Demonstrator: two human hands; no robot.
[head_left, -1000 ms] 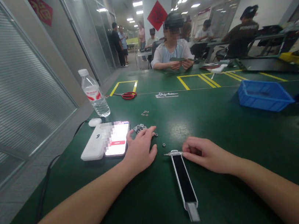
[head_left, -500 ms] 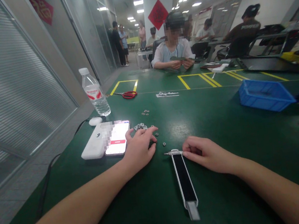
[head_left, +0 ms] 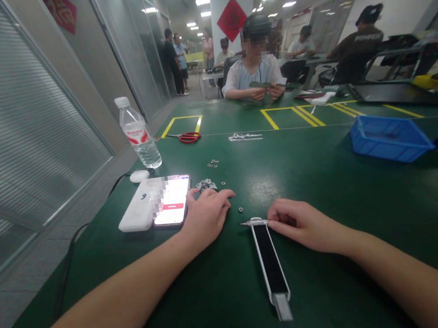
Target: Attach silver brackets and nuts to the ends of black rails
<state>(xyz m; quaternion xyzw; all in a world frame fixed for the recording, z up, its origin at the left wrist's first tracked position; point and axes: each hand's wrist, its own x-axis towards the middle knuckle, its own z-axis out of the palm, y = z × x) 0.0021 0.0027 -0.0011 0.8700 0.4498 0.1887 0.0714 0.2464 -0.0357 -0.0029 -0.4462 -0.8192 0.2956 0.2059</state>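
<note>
A flat bar [head_left: 271, 262] with a black face and silver edges lies lengthwise on the green table, a grey tab at its near end. Across its far end runs a thin metal pin [head_left: 246, 223], its tip sticking out to the left. My right hand [head_left: 298, 224] is closed, with thumb and forefinger pinching the pin's right end. My left hand [head_left: 207, 214] rests by the phone, thumb and fingers drawn together over the spot of a small nut, which they hide. Another small nut [head_left: 240, 210] lies between my hands. Behind my left hand sits a pile of small metal parts [head_left: 205, 185].
On the left are a phone [head_left: 173, 200], a white power bank [head_left: 137, 205], a white case [head_left: 139, 175] and a water bottle [head_left: 139, 134]. Red-handled scissors [head_left: 189, 137] lie farther back. A blue bin [head_left: 388, 137] stands on the right. A person [head_left: 253, 72] sits opposite.
My left thumb and fingers have closed together, and the nut beside the fingertips is now covered. My right hand and the bar have stayed in place.
</note>
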